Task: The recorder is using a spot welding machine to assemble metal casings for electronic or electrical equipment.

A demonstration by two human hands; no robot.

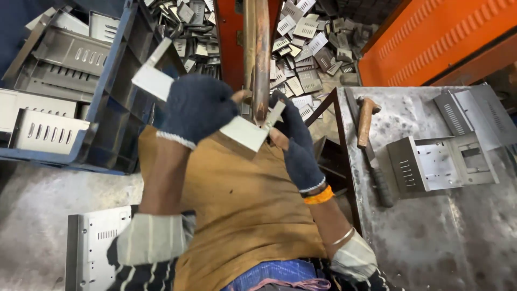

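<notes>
My left hand (196,108), in a dark blue glove, is raised and closed on a small bent sheet-metal plate (153,81) that sticks out up and to the left. Also gloved, my right hand (296,141) grips another light metal plate (245,133) by its right edge. That plate sits just below a rusty upright bar (257,54), which my right fingertips touch. A brown cloth (242,205) covers my lap under both arms.
A blue crate (110,64) of vented grey metal housings stands at left. Several small vented plates (301,37) litter the floor ahead. On the worn metal table (431,242) at right lie a hammer (369,140) and a vented metal box (439,164). An orange machine (431,37) stands behind.
</notes>
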